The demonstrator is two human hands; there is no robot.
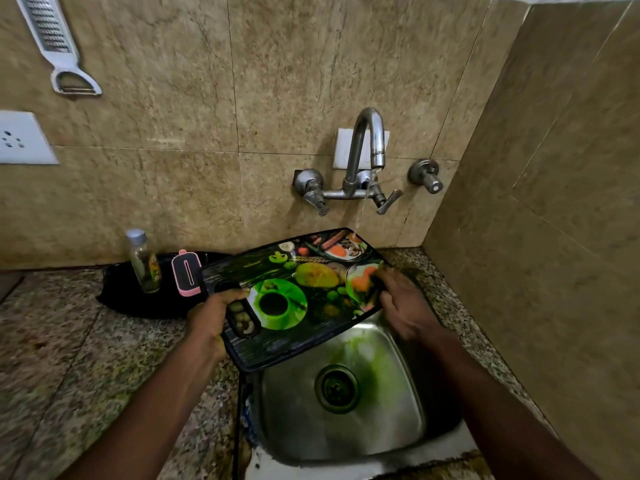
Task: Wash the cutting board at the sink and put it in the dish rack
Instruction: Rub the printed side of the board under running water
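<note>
Far off to the left of your left grip, a metal grater (52, 39) hangs on the tan wall, with a white wall socket (20, 138) below it. Closer in, on the speckled worktop (69, 341), a small glass bottle (143, 263) stands on a black mat (138, 299), and a pink and black thing (187, 273) sits just left of the board.

Your left grip (214, 315) is clamped on the left end of the cutting board (294, 296), with the thumb on top by the handle hole. The board is dark with bright pictures of food on it. You hold it tilted over the back of the steel sink (346, 403), its far corner under the tap.

Above your hands, the curved tap (367, 147) is on. A thin stream of water (360, 216) falls onto the far corner of the board.

Your right grip (401, 303) lies on the right end of the board, fingers bent over the top. It is blurred, so you cannot tell if it is clamped on the edge or only pressing.

Below your right grip, the sink drain (336, 388) has a green stain around it.
</note>
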